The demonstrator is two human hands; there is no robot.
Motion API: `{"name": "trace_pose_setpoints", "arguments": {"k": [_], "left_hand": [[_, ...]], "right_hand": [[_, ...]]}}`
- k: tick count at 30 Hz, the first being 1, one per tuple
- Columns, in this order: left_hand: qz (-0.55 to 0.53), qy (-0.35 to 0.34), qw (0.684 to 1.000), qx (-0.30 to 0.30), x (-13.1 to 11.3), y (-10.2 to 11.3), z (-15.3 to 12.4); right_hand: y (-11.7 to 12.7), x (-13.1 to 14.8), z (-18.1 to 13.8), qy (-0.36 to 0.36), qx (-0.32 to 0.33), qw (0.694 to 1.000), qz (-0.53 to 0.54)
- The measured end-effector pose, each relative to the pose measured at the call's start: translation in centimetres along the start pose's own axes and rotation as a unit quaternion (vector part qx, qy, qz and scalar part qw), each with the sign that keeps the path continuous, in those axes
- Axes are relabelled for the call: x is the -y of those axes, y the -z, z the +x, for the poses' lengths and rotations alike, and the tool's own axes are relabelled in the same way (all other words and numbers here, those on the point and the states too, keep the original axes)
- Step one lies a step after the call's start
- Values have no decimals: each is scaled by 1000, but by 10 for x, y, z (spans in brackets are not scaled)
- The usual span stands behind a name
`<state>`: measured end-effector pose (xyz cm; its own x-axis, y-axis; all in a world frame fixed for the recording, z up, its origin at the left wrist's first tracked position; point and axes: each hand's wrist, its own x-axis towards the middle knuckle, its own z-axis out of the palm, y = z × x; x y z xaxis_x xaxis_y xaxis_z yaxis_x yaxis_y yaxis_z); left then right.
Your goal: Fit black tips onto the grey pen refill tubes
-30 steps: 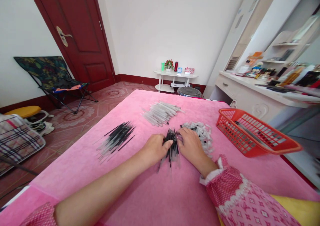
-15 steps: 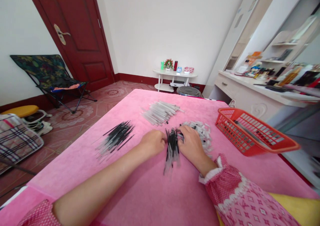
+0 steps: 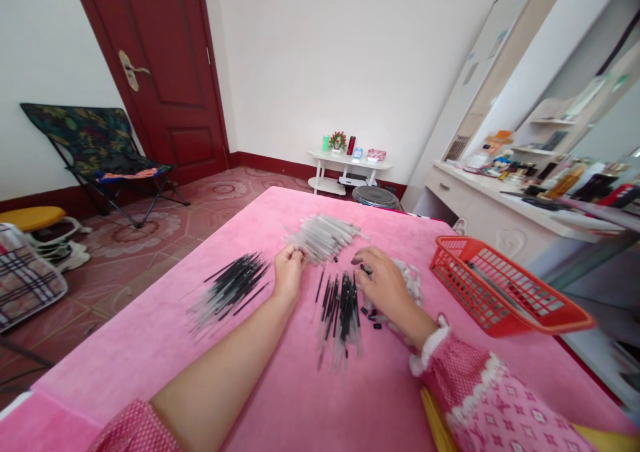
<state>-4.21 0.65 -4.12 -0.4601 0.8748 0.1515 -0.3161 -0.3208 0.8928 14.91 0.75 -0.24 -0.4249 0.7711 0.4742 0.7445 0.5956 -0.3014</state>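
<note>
2 bare hands work over a table [image 3: 280, 385] spread with pink cloth. The left hand [image 3: 291, 265] has its fingers bunched narrowly at the near left end of a pile of pale tubes [image 3: 327, 237]; whether they pinch anything cannot be told. The right hand [image 3: 383, 282] curls over the near edge of a heap of small pale pieces [image 3: 414, 280], fingers bent; its grip is partly hidden, so what it holds, if anything, cannot be told.

Between and just below the hands lies a bundle of thin black-and-clear rods [image 3: 341, 309], roughly lengthwise to the person, perhaps for easy reach by both hands. A 2nd spread of similar rods [image 3: 233, 280] lies slantwise to the left, near the left forearm. The gaps between piles probably keep the kinds from mixing. Small black pieces [image 3: 377, 326] lie loose beside the right hand.

Right of the heap stands 1 red openwork basket [image 3: 463, 292], holding something long and grey [image 3: 493, 282], too unclear to name.
</note>
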Motion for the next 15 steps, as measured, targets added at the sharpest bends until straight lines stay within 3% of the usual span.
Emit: {"name": "trace_pose_setpoints", "arguments": {"k": [7,15], "left_hand": [[-2,7,1000,0,5,7,6],[-7,17,1000,-8,5,6,8]], "right_hand": [[-18,0,62,14,111,992,-53],[-41,38,62,-4,201,959,-199]]}}
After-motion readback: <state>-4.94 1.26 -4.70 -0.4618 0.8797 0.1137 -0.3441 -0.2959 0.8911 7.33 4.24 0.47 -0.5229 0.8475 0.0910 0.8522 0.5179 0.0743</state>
